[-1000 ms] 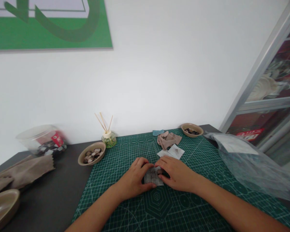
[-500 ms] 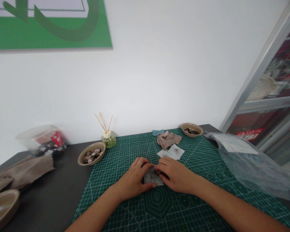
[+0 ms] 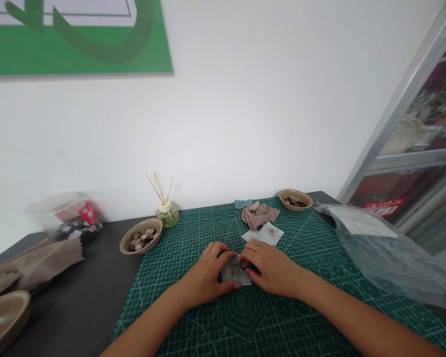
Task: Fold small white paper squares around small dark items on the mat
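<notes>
Fingers (image 3: 223, 259) of left hand (image 3: 208, 275) and right hand (image 3: 273, 270) pinch a small grey square packet (image 3: 235, 271) from either side, closed on its edges; packet lies flat on green cutting mat (image 3: 193, 317), between the two hands. Just beyond right fingers: white squares (image 3: 267, 234), then crumpled beige cloth (image 3: 258, 214). Left of left fingers, off the mat on the bench (image 3: 78, 307): bowl of pebbles (image 3: 141, 236), reed diffuser (image 3: 167, 213)

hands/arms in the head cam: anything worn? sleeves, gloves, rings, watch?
Both are bare. The left hand and right hand have no gloves and no rings that show. Both forearms are uncovered to the bottom edge of the picture: no sleeves, watch, bands or markings visible.
</notes>
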Demonstrator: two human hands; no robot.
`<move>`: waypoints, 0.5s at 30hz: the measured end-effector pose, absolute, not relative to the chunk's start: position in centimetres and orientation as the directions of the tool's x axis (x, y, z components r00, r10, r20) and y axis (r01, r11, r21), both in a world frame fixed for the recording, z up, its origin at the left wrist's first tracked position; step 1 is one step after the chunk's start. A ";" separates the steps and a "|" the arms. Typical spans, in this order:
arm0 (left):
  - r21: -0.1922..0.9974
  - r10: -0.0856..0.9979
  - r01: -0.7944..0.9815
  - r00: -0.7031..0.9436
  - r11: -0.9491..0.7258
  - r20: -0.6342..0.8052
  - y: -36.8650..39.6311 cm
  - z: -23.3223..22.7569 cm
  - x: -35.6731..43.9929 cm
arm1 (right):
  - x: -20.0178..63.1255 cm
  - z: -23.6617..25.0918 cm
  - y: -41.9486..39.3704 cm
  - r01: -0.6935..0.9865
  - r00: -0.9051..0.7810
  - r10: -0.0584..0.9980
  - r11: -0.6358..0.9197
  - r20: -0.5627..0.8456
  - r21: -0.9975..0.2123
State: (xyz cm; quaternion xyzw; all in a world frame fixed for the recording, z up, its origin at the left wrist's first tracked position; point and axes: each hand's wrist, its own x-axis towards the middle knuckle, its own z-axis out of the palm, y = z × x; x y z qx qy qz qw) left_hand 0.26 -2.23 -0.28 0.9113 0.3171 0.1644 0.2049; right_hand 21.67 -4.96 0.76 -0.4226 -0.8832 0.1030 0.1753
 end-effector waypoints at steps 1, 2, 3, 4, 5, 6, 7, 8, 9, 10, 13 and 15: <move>0.479 0.645 0.510 0.746 -0.714 0.167 -2.2 -0.3 0.3 | 21.7 0.7 -4.9 0.721 -0.567 0.793 0.609 0.223 -0.331; 0.481 0.645 0.510 0.746 -0.713 0.167 -2.2 -0.3 0.3 | 21.7 0.7 -4.8 0.730 -0.556 0.801 0.598 0.221 -0.331; 0.484 0.646 0.509 0.745 -0.712 0.167 -2.2 -0.3 0.3 | 21.8 0.8 -4.8 0.737 -0.548 0.808 0.589 0.218 -0.330; 0.486 0.645 0.508 0.746 -0.711 0.166 -2.3 -0.3 0.3 | 21.8 0.8 -4.8 0.740 -0.544 0.811 0.585 0.216 -0.332; 0.487 0.644 0.506 0.746 -0.712 0.166 -2.3 -0.2 0.3 | 21.8 0.9 -4.8 0.739 -0.544 0.811 0.585 0.216 -0.335; 0.488 0.642 0.504 0.749 -0.713 0.165 -2.3 -0.2 0.3 | 21.7 1.0 -4.9 0.735 -0.544 0.809 0.588 0.223 -0.339; 0.487 0.640 0.502 0.750 -0.715 0.166 -2.3 -0.2 0.3 | 21.7 1.0 -5.0 0.727 -0.546 0.803 0.595 0.238 -0.341; 0.486 0.637 0.499 0.752 -0.717 0.169 -2.3 -0.2 0.3 | 21.7 1.1 -5.1 0.715 -0.551 0.793 0.609 0.260 -0.342; 0.484 0.635 0.497 0.753 -0.720 0.172 -2.3 -0.2 0.3 | 21.6 1.2 -5.1 0.698 -0.563 0.776 0.630 0.284 -0.339; 0.481 0.634 0.496 0.753 -0.723 0.177 -2.3 -0.2 0.3 | 21.6 1.2 -5.2 0.675 -0.582 0.754 0.657 0.305 -0.335; 0.474 0.633 0.496 0.752 -0.728 0.185 -2.3 -0.3 0.3 | 21.7 1.1 -5.0 0.615 -0.650 0.696 0.717 0.305 -0.327; 0.471 0.633 0.496 0.750 -0.730 0.191 -2.3 -0.3 0.3 | 21.8 0.9 -4.8 0.613 -0.663 0.691 0.722 0.288 -0.320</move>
